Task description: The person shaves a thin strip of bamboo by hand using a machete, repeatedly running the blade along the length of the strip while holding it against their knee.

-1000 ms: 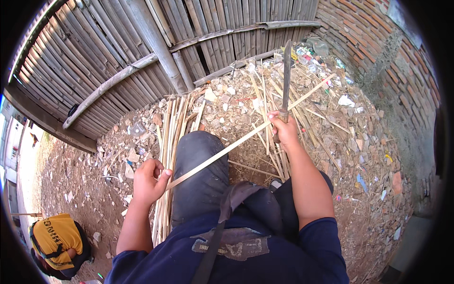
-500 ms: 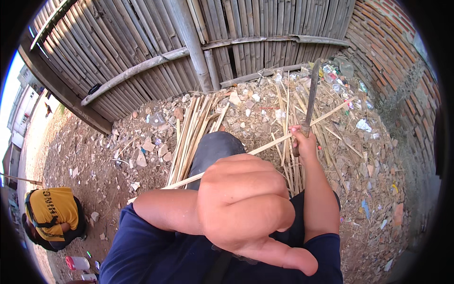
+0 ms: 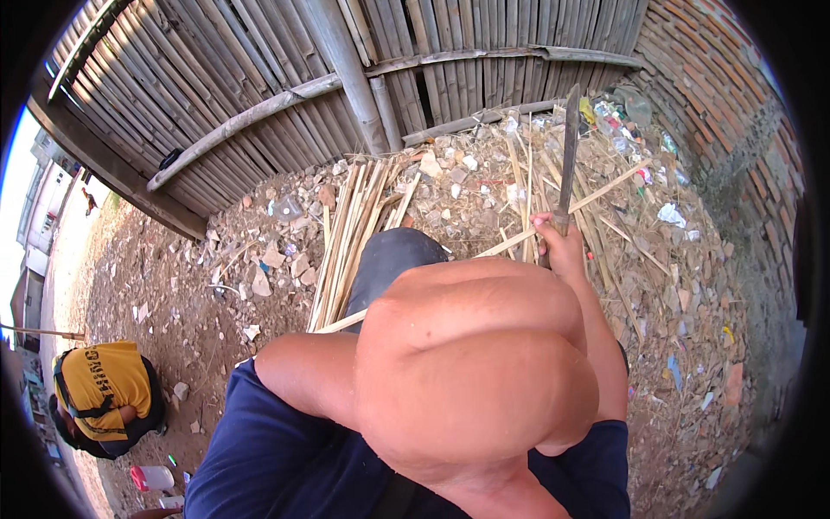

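Note:
Close to the camera, my left hand looms large, its back toward me. Its fingers are curled in and their tips are hidden, so whatever they may hold cannot be made out. My right hand, farther out, grips a machete by its handle, the long dark blade pointing away and up. The same hand pinches a pale bamboo strip, which crosses the machete near the handle. The strip runs down to the left behind my left hand and shows again by my knee.
Bundled bamboo strips lie left of my knee; more loose strips lie under my right hand. A slatted bamboo fence and a brick wall bound the stony, littered ground. A person in a yellow shirt crouches at left, near a red-lidded container.
My left hand has come nearer the camera and shifted right, and its stretched-out thumb no longer shows as before. My right hand keeps the machete and strip in nearly the same place.

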Motion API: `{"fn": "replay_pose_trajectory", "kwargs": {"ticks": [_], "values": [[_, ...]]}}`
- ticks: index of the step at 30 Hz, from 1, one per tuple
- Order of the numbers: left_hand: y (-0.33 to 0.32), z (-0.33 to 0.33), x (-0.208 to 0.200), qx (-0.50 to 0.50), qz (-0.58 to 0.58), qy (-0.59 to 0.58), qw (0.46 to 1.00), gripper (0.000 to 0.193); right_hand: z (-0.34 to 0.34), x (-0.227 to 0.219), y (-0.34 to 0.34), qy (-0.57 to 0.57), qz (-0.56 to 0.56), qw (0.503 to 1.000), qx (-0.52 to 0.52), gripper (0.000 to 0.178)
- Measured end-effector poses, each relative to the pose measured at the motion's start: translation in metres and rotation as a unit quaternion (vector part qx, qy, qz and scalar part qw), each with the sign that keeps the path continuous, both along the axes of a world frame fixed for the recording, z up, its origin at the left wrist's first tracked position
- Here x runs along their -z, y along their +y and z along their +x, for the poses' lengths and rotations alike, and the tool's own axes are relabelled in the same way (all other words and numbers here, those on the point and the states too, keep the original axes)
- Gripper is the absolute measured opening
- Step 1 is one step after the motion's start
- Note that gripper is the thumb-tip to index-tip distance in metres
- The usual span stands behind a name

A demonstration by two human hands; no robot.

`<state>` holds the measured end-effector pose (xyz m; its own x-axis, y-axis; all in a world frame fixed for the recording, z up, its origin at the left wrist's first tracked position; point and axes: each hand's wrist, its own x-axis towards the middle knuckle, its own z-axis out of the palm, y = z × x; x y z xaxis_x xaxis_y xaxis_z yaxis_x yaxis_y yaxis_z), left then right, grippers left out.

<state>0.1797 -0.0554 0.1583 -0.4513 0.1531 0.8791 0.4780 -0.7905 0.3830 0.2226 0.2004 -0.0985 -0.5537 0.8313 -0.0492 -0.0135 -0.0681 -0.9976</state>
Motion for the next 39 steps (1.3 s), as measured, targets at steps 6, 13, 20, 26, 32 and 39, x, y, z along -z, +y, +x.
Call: {"fn": "replay_pose_trajectory", "kwargs": {"ticks": [6,13,20,26,32,39], "values": [[-0.001,0.002,0.004,-0.009,-0.001,-0.036,0.999,0.044,-0.004,0.005,-0.003,-0.012,-0.004,1.000,-0.008,0.017],[-0.012,-0.022,0.008,0.106,-0.089,0.059,0.989,0.040,-0.002,0.002,-0.002,-0.026,-0.001,0.999,-0.018,0.018],[0.009,-0.025,0.022,0.046,0.051,0.107,0.992,0.053,-0.005,0.001,-0.005,-0.040,0.012,0.999,-0.030,0.023],[-0.007,-0.022,0.017,0.100,-0.035,0.069,0.992,0.050,-0.003,0.000,-0.007,-0.041,0.003,0.999,-0.033,0.023],[-0.015,-0.029,0.013,0.211,-0.066,0.089,0.971,0.071,-0.003,0.004,-0.005,-0.037,-0.005,0.999,-0.025,0.024],[-0.008,-0.018,0.023,0.109,-0.037,0.015,0.993,0.058,-0.006,0.002,-0.007,-0.049,0.001,0.998,-0.044,0.024]]}}
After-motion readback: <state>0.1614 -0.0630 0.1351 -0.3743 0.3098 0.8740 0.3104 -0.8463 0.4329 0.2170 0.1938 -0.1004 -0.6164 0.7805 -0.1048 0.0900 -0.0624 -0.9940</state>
